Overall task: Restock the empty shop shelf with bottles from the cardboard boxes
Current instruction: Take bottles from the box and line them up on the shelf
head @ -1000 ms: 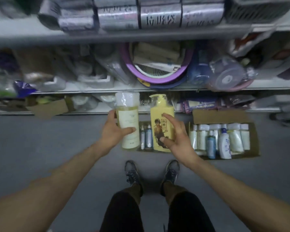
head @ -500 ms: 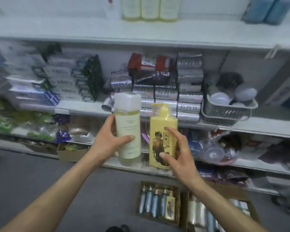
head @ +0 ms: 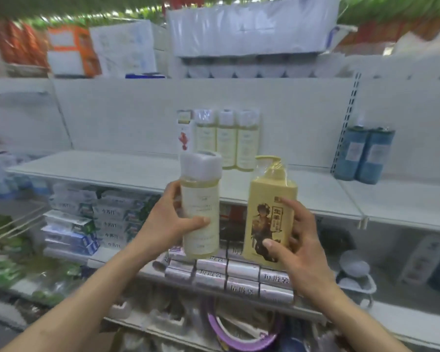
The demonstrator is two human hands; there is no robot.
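My left hand [head: 163, 222] grips a clear bottle of pale yellow liquid with a white cap [head: 201, 199], held upright in front of the shelves. My right hand [head: 292, 240] holds a yellow pump bottle with a printed figure [head: 269, 212] beside it, also upright. Behind both runs a white, mostly bare shelf [head: 99, 166]. Three matching pale bottles [head: 226, 138] stand at its back in the middle, and two blue bottles [head: 363, 153] stand to the right. The cardboard boxes are out of view.
Below the bare shelf lie stacked toothpaste boxes [head: 87, 224] on the left and silver rolled packs [head: 239, 275] in the middle. A grey basket [head: 358, 285] sits at lower right. Wrapped paper packs [head: 249, 26] fill the top shelf.
My view has swung up from the floor and boxes to the shelves. Both hands have lifted their bottles up to the level of the bare shelf, keeping the same grips.
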